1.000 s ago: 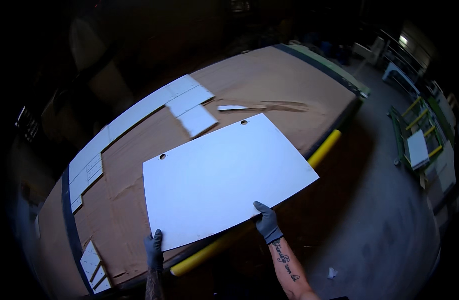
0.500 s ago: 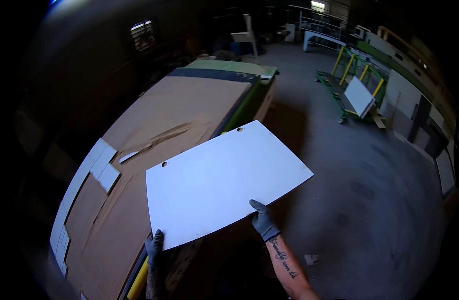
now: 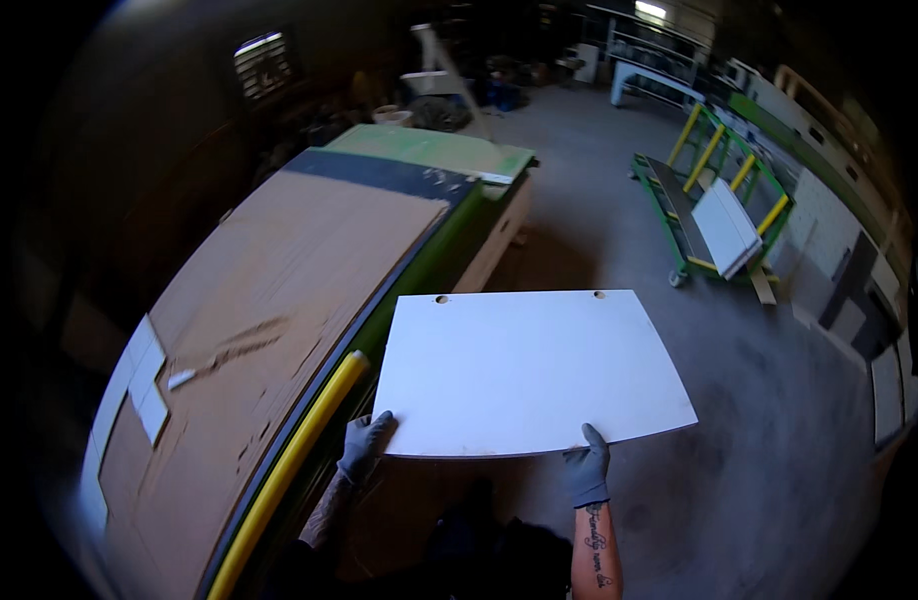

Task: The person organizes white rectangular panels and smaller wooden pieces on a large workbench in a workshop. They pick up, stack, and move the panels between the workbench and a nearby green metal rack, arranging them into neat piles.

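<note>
A flat white panel with two round holes near its far edge is held out level in front of me. My left hand, in a grey glove, grips its near left corner, thumb on top. Along the near edge, right of the middle, my right hand grips the panel in a matching glove, thumb on the upper face. Fingers of both hands are partly hidden beneath the panel. Its left edge is close to the side of a long worktable topped with a brown, dust-streaked board.
White offcuts lie along the table's left side. A yellow rail runs down its near right edge. A green wheeled cart with yellow posts stands at the far right, white panels leaning on it. More boards lean at the right.
The panel has swung clockwise and moved right, off from over the table, with both hands still gripping it. The view has shifted, so the yellow rail shows more fully.
</note>
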Demonstrator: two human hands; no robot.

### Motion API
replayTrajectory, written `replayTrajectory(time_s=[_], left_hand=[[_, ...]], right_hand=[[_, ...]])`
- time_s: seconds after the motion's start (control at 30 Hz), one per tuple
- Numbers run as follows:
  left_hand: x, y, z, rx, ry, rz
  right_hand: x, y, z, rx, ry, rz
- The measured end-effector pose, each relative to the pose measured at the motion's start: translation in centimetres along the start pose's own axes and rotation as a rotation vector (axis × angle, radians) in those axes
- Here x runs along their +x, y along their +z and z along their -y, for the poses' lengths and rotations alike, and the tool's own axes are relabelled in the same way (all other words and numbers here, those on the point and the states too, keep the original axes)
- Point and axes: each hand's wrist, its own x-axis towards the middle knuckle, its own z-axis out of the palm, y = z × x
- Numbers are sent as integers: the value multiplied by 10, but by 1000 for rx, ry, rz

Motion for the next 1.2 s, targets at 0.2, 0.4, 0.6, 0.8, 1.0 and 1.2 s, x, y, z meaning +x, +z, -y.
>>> replayTrajectory(time_s=[0.2,0.4,0.6,0.8,1.0,1.2], left_hand=[[230,220,-2,55,158,284],[411,482,-13,289,869,692],[502,764,-119,135,88,564],[679,1063,-190,130,7,633],[896,1313,-248,424,-20,826],[1043,1534,-347,686,-100,933]], right_hand=[[199,-21,144,32,-203,-198],[367,-51,324,118,-326,-322],[561,-102,492,170,-327,-439],[806,-92,675,180,-446,-464],[1031,-75,795,204,-499,-531],[1204,-28,886,310,-645,-521]])
